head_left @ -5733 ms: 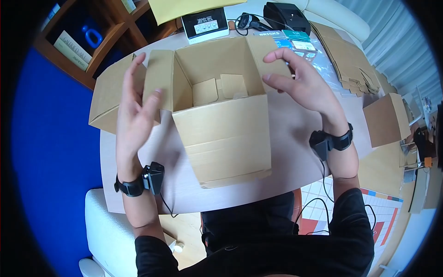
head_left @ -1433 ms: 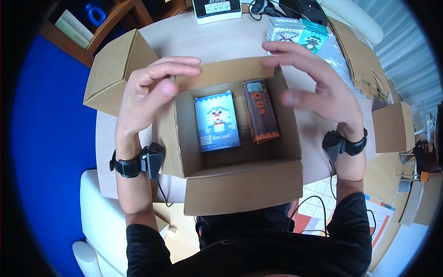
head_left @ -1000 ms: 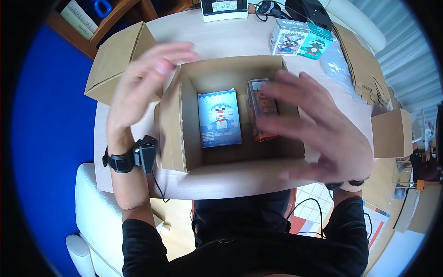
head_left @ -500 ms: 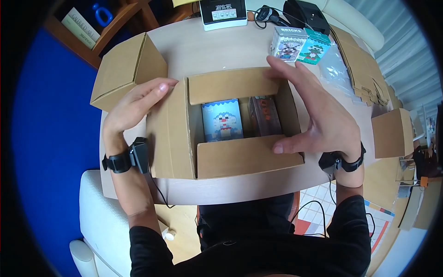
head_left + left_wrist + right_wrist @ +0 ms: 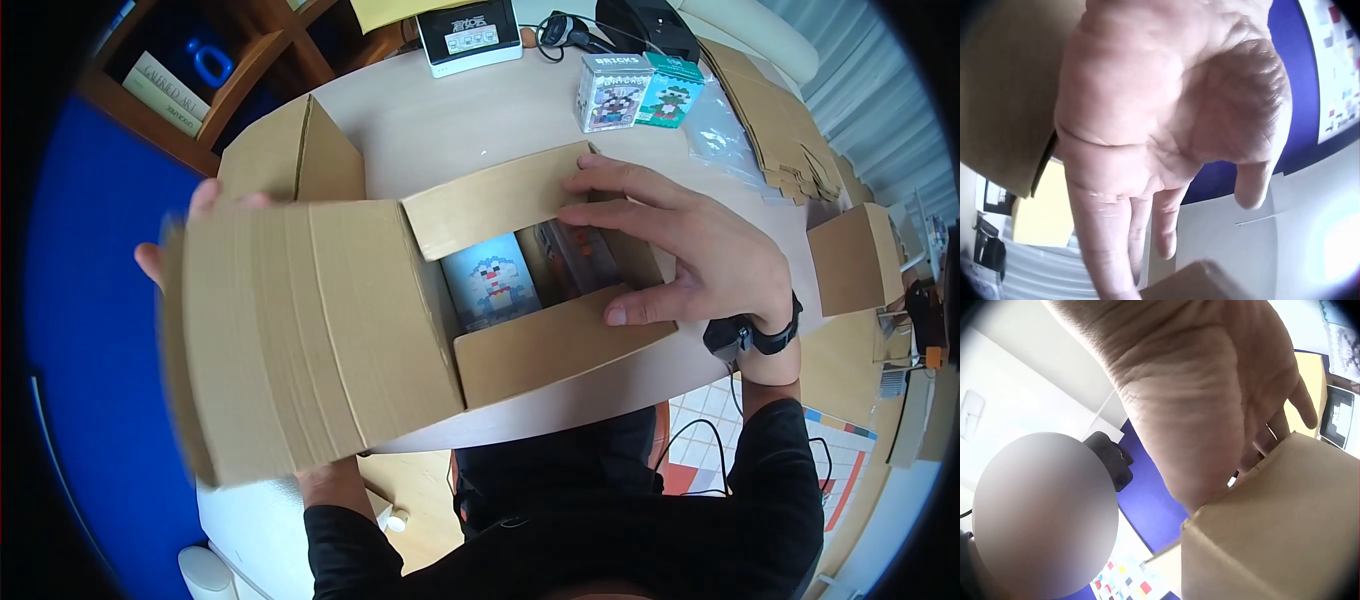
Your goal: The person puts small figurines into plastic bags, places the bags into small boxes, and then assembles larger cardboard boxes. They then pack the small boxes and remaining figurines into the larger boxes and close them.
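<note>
A cardboard box [image 5: 445,300] on the table holds a blue printed carton [image 5: 493,280] with a blocky figure on it and a dark carton [image 5: 580,255] with orange marks. The far flap [image 5: 500,195] and near flap [image 5: 560,350] lean inward over the opening. My right hand [image 5: 705,250] spans both, fingertips on the far flap and thumb on the near one. The wide left flap [image 5: 330,330] is raised toward the camera and hides most of my left hand [image 5: 1129,106]; fingertips [image 5: 205,197] show past its edge. In the left wrist view those fingers extend nearly straight.
A closed cardboard box [image 5: 270,150] stands behind the left flap. White and teal brick cartons [image 5: 610,95], a clear plastic bag [image 5: 720,130] and flattened cardboard [image 5: 770,120] lie at the back right. A screen device [image 5: 470,38] stands at the back.
The far and near flaps have come inward over the two cartons, with my right hand on them. My left hand has moved left behind the left flap, which has risen; the box has turned slightly.
</note>
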### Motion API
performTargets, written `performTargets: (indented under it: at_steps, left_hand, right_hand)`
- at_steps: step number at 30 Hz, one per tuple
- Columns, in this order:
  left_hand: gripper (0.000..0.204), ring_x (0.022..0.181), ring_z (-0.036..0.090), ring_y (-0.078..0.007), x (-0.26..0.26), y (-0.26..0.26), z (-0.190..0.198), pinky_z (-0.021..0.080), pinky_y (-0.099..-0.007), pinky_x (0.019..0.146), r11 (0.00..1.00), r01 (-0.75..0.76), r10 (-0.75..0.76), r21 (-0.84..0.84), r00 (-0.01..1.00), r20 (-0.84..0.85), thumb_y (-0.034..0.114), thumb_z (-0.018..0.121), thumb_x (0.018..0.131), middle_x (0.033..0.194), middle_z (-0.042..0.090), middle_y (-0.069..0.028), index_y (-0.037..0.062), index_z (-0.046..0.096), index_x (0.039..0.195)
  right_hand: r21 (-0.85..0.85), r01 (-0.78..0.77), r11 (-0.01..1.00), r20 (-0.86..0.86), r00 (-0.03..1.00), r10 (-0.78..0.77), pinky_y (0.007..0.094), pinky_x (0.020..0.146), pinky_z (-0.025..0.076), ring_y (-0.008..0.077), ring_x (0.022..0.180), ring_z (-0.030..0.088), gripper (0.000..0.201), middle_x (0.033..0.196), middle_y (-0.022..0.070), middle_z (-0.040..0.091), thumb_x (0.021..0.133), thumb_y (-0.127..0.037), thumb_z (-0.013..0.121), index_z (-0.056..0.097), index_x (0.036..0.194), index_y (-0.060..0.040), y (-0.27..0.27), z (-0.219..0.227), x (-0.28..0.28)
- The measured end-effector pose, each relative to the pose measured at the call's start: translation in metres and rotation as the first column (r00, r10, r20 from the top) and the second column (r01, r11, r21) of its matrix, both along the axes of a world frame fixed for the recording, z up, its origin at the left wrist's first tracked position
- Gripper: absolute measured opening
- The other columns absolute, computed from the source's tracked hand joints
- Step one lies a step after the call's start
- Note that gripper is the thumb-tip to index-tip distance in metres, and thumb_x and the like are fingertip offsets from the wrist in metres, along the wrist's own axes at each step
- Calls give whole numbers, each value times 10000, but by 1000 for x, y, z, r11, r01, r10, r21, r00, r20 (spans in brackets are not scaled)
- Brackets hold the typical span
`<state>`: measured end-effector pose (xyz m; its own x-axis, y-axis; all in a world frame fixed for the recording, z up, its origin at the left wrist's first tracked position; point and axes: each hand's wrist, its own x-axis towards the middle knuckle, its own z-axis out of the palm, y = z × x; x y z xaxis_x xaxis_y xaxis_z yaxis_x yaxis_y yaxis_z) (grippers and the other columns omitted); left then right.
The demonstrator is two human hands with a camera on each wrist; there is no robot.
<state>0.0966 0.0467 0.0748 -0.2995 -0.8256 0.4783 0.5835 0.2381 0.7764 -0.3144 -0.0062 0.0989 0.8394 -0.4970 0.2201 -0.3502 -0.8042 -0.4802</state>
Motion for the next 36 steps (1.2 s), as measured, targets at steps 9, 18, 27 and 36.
performTargets:
  at_steps: [9, 18, 27, 36]
  left_hand:
    - [850, 1356, 400, -323, -75, 1, 17, 274, -445, 1125, 961, -248, 267, -118, 744, 613, 566, 746, 751, 1413, 466, -191, 48, 502, 1380]
    - [761, 1295, 450, -280, -88, 1, 32, 348, -395, 1077, 983, -134, 171, -123, 455, 874, 337, 869, 678, 1377, 465, -133, 94, 568, 1333]
    - [789, 1285, 457, -272, -91, -2, 31, 390, -414, 1090, 993, -104, 101, -58, 467, 878, 260, 878, 662, 1374, 463, -107, 122, 541, 1362]
    - [810, 1290, 452, -273, -93, -1, 29, 392, -420, 1084, 990, -134, 93, -35, 461, 882, 288, 877, 657, 1382, 460, -97, 131, 533, 1373]
  right_hand:
    - [151, 69, 986, 120, 989, -87, 360, 967, 445, 372, 1167, 550, 945, 1279, 203, 549, 713, -231, 802, 283, 1485, -66, 3, 7, -2]
    - [280, 22, 960, 237, 967, -92, 352, 1022, 403, 266, 1199, 552, 1092, 1321, 157, 542, 554, -155, 841, 300, 1492, -16, -2, 14, -25]
    - [49, 40, 998, -33, 999, -38, 386, 892, 465, 362, 1030, 573, 1129, 1170, 212, 532, 553, -438, 879, 368, 1446, 27, 14, 25, -27]
    - [-166, 110, 980, -43, 992, -119, 390, 855, 481, 359, 986, 561, 1047, 1143, 198, 530, 621, -544, 810, 425, 1385, 59, 27, 19, -12]
